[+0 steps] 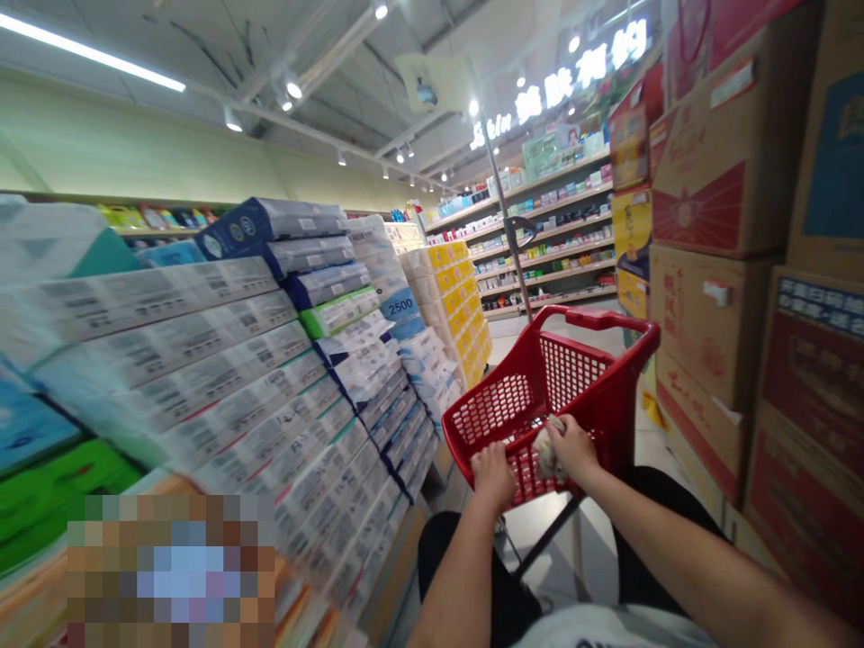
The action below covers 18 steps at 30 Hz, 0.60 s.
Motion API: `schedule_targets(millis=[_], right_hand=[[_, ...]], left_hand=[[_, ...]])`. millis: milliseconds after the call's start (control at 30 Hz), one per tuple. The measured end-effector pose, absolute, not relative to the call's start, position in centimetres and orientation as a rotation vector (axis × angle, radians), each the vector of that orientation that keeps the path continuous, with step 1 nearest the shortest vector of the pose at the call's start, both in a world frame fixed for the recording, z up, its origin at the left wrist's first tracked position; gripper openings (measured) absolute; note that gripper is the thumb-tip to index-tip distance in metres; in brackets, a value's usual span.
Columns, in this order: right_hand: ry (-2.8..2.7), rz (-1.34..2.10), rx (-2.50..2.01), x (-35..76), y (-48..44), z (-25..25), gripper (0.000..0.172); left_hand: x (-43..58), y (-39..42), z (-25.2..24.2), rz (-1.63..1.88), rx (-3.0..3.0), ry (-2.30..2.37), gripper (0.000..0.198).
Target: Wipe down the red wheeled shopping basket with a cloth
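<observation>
A red plastic shopping cart (492, 400) with perforated walls stands right in front of me, tilted in the view. My left hand (494, 477) is closed over its near rim, fingers curled round the edge. On the same rim, further right, rests my right hand (573, 450). Its fingers are closed on a crumpled, pale beige cloth-like thing (549, 454), which hangs against the cart's near wall. Exactly what that thing is, I cannot make out. Dark-clad knees show on both sides below the cart.
Stacked tissue packs (263, 360) form a wall along the left, with yellow-and-white packs (459, 301) beyond. Cardboard cartons (706, 193) are piled close on the right. A metal pole (506, 211) rises behind the cart. Stocked shelves (553, 243) line the back. A pixelated patch covers the lower left.
</observation>
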State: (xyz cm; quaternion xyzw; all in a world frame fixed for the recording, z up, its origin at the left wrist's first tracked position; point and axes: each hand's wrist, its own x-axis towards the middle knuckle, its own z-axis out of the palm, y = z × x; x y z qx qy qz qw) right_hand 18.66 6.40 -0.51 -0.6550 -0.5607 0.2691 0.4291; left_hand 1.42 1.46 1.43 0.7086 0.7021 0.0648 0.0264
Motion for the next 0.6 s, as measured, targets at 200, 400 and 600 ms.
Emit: schedule_targets(millis=[200,400,600], right_hand=[[-1.430,0.679,-1.624,20.3,6.9,-0.6,0.018],[-1.354,0.668,-1.642,21.2,7.3,0.0,0.018],[-1.295,0.693,-1.639,20.8,7.2,-0.2,0.021]], left_hand=[[1.1,1.7,0.9,0.208,2.220,2.179,0.050],[1.1,1.9,0.7,0.237,2.242,2.182,0.051],[1.0,1.7,0.3,0.257,2.234,2.198,0.051]])
